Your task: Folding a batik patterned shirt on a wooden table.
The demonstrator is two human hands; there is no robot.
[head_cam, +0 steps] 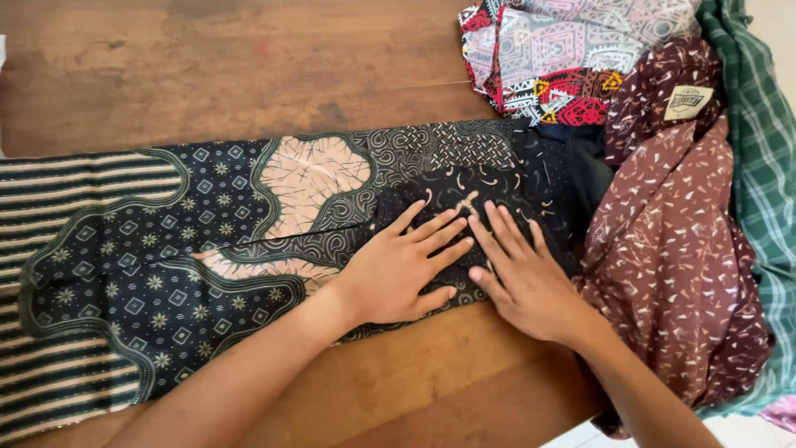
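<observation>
where hands (460, 270) press dark batik cloth (207, 265), cream label (687, 102) upper right

Two bare forearms and hands, left hand (398, 270) and right hand (522, 278); no sleeves, rings, watches or bracelets visible; short, unpainted fingernails.

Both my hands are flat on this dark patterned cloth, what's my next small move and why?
Probably slide both palms outward. The left hand and right hand lie side by side on the dark batik cloth, spread along the wooden table, where its right end looks bunched.
</observation>
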